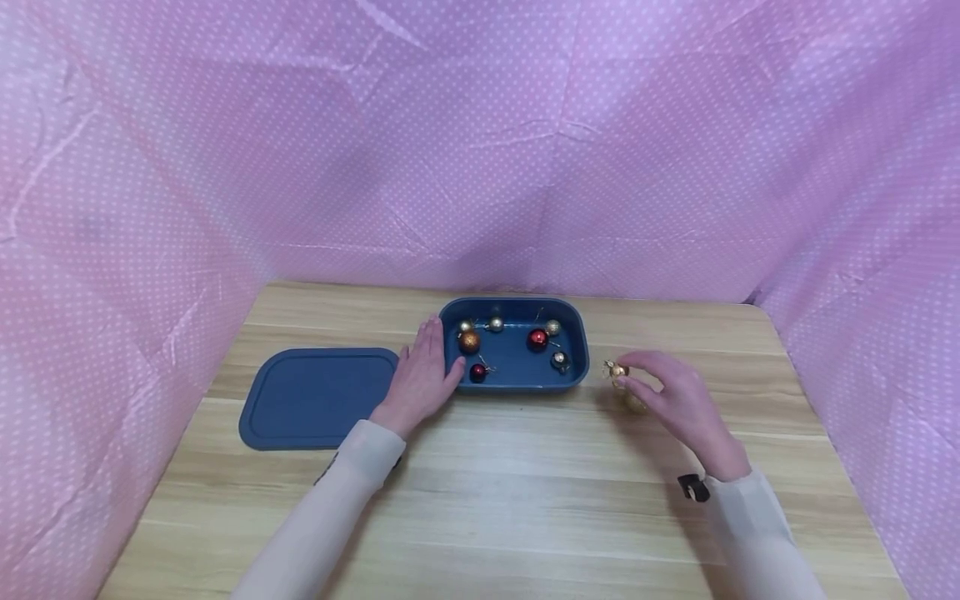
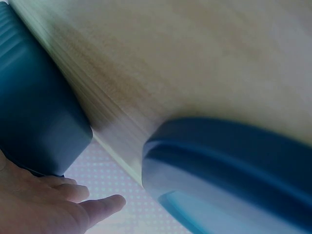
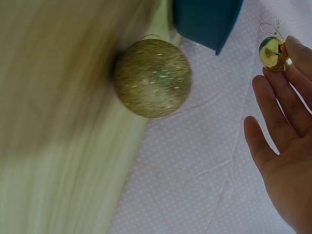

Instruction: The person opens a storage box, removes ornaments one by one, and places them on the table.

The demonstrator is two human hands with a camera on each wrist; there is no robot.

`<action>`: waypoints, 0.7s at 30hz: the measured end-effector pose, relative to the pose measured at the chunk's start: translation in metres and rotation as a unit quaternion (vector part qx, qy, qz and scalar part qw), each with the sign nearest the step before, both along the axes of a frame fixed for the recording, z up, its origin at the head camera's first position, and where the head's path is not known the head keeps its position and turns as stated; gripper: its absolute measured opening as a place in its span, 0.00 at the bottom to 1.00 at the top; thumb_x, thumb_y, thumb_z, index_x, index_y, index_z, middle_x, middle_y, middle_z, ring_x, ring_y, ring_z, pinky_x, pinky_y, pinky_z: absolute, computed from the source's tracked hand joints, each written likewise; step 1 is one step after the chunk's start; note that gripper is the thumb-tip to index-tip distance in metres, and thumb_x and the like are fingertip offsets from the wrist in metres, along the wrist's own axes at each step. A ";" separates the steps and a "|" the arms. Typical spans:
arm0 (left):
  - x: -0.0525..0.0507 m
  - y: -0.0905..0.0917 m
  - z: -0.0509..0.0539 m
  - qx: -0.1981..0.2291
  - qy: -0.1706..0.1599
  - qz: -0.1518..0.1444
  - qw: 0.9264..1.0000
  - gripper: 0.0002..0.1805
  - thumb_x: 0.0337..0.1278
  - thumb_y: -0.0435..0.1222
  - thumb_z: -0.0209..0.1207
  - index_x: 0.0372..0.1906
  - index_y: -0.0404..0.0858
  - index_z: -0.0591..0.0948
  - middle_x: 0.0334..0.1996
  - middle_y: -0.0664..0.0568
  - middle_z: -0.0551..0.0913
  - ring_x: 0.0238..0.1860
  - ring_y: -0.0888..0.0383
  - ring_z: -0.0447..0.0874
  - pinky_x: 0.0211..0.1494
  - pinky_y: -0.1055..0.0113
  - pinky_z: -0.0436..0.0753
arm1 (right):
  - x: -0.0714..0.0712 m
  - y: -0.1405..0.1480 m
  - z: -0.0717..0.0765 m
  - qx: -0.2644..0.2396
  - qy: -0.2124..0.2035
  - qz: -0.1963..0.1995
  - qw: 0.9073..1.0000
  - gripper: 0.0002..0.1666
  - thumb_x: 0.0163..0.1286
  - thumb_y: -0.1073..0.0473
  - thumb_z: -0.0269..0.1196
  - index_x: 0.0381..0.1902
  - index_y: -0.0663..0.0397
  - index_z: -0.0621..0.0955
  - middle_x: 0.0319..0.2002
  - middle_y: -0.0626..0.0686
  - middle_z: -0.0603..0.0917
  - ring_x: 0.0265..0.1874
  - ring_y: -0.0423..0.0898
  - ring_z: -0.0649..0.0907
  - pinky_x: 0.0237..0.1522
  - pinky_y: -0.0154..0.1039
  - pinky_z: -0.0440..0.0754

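Observation:
My right hand point(image 1: 678, 404) pinches a small shiny gold bauble point(image 3: 269, 52) between thumb and fingertip, just right of the blue box point(image 1: 517, 388). A wire loop sticks out from that bauble. Below the hand, a larger glittery gold bauble point(image 3: 153, 78) lies on the table. My left hand point(image 1: 420, 379) rests with straight fingers along the box's left wall point(image 2: 39, 112). Inside the box are several baubles: an orange one point(image 1: 468, 342), a bright red one point(image 1: 537, 339), a dark red one point(image 1: 478, 372) and some small gold ones, including one point(image 1: 496, 324) by the back wall.
A flat blue lid point(image 1: 322, 400) lies on the wooden table point(image 1: 510, 500), left of the box and partly behind the left forearm. Pink dotted cloth point(image 1: 510, 183) hangs around the table's back and sides.

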State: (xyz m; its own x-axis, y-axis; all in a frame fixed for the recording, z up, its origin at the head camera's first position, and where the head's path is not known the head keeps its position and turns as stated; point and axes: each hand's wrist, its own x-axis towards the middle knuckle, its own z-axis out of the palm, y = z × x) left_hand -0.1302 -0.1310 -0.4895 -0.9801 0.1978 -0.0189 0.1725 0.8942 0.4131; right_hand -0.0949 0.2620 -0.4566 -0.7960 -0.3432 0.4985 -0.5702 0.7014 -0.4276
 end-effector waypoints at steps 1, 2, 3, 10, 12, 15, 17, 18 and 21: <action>0.000 0.000 0.000 -0.001 0.000 0.000 1.000 0.46 0.79 0.55 0.44 0.83 0.30 0.42 0.84 0.39 0.42 0.83 0.44 0.41 0.79 0.37 0.52 | 0.000 0.001 -0.001 0.002 -0.004 0.000 1.000 0.20 0.56 0.69 0.77 0.49 0.55 0.89 0.46 0.52 0.90 0.47 0.54 0.88 0.58 0.19 0.68; 0.000 0.000 0.000 -0.002 0.000 0.000 1.000 0.46 0.79 0.55 0.44 0.83 0.30 0.42 0.84 0.39 0.42 0.83 0.44 0.41 0.79 0.37 0.52 | 0.000 0.002 -0.002 0.004 -0.007 -0.001 1.000 0.21 0.56 0.69 0.77 0.49 0.54 0.89 0.46 0.52 0.90 0.47 0.54 0.88 0.58 0.19 0.69; 0.000 0.000 0.000 -0.003 0.001 0.000 1.000 0.46 0.79 0.55 0.44 0.83 0.30 0.42 0.84 0.39 0.42 0.83 0.44 0.41 0.79 0.37 0.52 | 0.000 0.002 -0.003 0.005 -0.010 -0.001 1.000 0.21 0.57 0.69 0.77 0.49 0.54 0.88 0.46 0.51 0.90 0.47 0.53 0.88 0.57 0.20 0.70; -0.001 0.000 0.000 -0.005 0.002 -0.001 1.000 0.46 0.79 0.56 0.43 0.83 0.30 0.43 0.84 0.39 0.42 0.83 0.44 0.41 0.79 0.37 0.52 | 0.000 0.003 -0.012 0.024 -0.031 -0.001 0.999 0.19 0.58 0.67 0.77 0.48 0.53 0.89 0.47 0.51 0.90 0.47 0.52 0.89 0.50 0.45 0.82; -0.001 -0.001 0.000 -0.006 0.001 -0.002 1.000 0.46 0.79 0.56 0.43 0.83 0.30 0.43 0.84 0.39 0.42 0.83 0.44 0.41 0.79 0.37 0.52 | -0.001 0.003 -0.015 0.030 -0.037 0.004 0.999 0.18 0.59 0.66 0.77 0.48 0.53 0.88 0.46 0.52 0.90 0.46 0.52 0.89 0.48 0.50 0.84; -0.001 -0.001 0.000 -0.005 0.001 -0.003 1.000 0.46 0.79 0.56 0.42 0.83 0.30 0.43 0.84 0.39 0.42 0.83 0.44 0.41 0.79 0.37 0.51 | -0.002 0.002 -0.019 0.041 -0.041 0.015 0.998 0.18 0.59 0.66 0.77 0.48 0.55 0.88 0.46 0.53 0.90 0.44 0.52 0.89 0.46 0.53 0.86; -0.001 -0.001 0.000 -0.005 0.000 -0.003 1.000 0.46 0.79 0.56 0.42 0.83 0.30 0.43 0.84 0.39 0.43 0.83 0.44 0.41 0.79 0.37 0.51 | -0.003 0.001 -0.022 0.045 -0.040 0.022 0.998 0.17 0.59 0.66 0.77 0.47 0.56 0.88 0.46 0.54 0.91 0.43 0.53 0.89 0.45 0.54 0.86; -0.001 -0.001 0.000 -0.005 0.000 -0.003 1.000 0.46 0.79 0.56 0.42 0.83 0.30 0.43 0.84 0.39 0.43 0.83 0.44 0.41 0.79 0.37 0.51 | -0.003 0.001 -0.023 0.047 -0.039 0.026 0.998 0.17 0.59 0.66 0.76 0.47 0.57 0.88 0.46 0.54 0.91 0.43 0.54 0.89 0.45 0.55 0.86; -0.001 -0.001 0.001 -0.003 0.001 -0.002 1.000 0.46 0.79 0.56 0.43 0.83 0.30 0.43 0.84 0.39 0.43 0.83 0.44 0.41 0.79 0.37 0.51 | -0.005 0.001 -0.025 0.049 -0.042 0.030 0.997 0.16 0.59 0.65 0.76 0.46 0.57 0.88 0.45 0.55 0.90 0.44 0.54 0.89 0.47 0.55 0.86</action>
